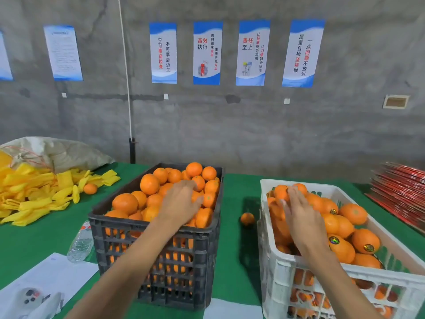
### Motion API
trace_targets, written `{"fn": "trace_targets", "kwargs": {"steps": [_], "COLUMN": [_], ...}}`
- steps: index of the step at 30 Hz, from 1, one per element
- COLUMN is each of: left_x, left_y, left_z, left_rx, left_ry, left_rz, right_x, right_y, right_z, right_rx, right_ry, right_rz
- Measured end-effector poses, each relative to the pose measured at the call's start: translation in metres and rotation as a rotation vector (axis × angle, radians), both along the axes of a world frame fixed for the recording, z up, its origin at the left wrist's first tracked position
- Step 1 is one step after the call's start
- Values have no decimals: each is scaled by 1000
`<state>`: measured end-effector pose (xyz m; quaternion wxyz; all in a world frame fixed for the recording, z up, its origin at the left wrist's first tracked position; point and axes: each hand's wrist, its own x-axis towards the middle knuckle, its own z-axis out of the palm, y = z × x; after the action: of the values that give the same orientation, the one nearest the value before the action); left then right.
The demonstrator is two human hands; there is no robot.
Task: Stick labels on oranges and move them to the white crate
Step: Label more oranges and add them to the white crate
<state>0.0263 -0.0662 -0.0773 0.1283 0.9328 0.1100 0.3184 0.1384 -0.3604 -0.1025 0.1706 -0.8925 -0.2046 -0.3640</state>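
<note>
A black crate [99, 218] heaped with unlabelled oranges [149, 184] stands in the middle of the green table. My left hand [181, 202] lies palm down on that pile, fingers spread over the fruit; nothing shows in its grip. To the right, the white crate [322, 185] holds oranges with shiny round labels [365, 241]. My right hand [299, 214] reaches into it with straight fingers, the fingertips touching an orange [281, 192] at the crate's far left corner.
One loose orange [247, 218] sits on the table between the crates, another [90, 188] beside a heap of yellow foam nets [34, 199]. A plastic bottle [80, 245] and white paper [46, 277] lie front left. A red stack [400, 192] stands at the right edge.
</note>
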Motion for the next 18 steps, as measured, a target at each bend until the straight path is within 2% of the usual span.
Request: {"fn": "trace_targets", "kwargs": {"steps": [3, 5, 8, 14, 18], "left_x": [2, 2, 3, 3, -4], "left_y": [54, 83, 115, 132, 118], "left_z": [-4, -7, -11, -14, -12], "left_rx": [89, -8, -82, -110, -42], "left_ry": [251, 424, 549, 547, 366], "left_rz": [339, 526, 617, 682, 663], "right_x": [17, 19, 15, 11, 3], "right_y": [-11, -9, -1, 1, 9], "right_z": [-10, -14, -15, -10, -11], "right_rx": [-37, -64, -49, -61, -71], "right_ry": [15, 69, 22, -93, -129], "right_rz": [-127, -204, -173, -2, 171]}}
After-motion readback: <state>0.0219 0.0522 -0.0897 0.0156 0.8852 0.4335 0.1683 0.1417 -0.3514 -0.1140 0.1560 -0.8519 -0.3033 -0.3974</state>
